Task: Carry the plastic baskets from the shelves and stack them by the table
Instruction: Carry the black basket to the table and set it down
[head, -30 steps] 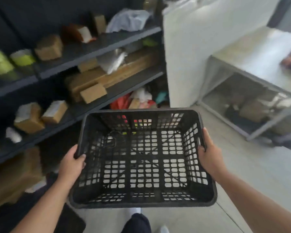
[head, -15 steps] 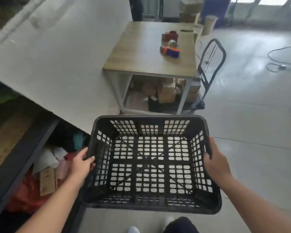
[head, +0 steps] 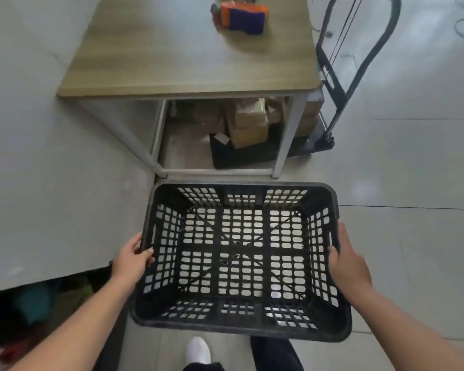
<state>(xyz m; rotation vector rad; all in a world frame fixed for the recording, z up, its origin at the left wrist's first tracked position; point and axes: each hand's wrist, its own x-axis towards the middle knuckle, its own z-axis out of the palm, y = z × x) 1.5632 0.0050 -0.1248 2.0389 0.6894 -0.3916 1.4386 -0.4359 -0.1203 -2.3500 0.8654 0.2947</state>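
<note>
I hold an empty black plastic basket (head: 241, 328) with a lattice of holes, level in front of me above the floor. My left hand (head: 130, 257) grips its left rim and my right hand (head: 344, 259) grips its right rim. The wooden-topped table (head: 172, 68) with white metal legs stands just beyond the basket's far edge. The shelves show only as a dark strip with coloured items at the lower left (head: 30, 303).
Cardboard boxes (head: 248, 124) and a black crate sit under the table. An orange and purple object (head: 243, 14) lies on the tabletop. A black hand trolley (head: 340, 84) leans at the table's right side. A white panel (head: 51, 183) runs along the left. Grey tiled floor stretches right.
The view swung from the shelves toward the table and I have come closer to it. The basket stays held in both hands, now just short of the table's legs.
</note>
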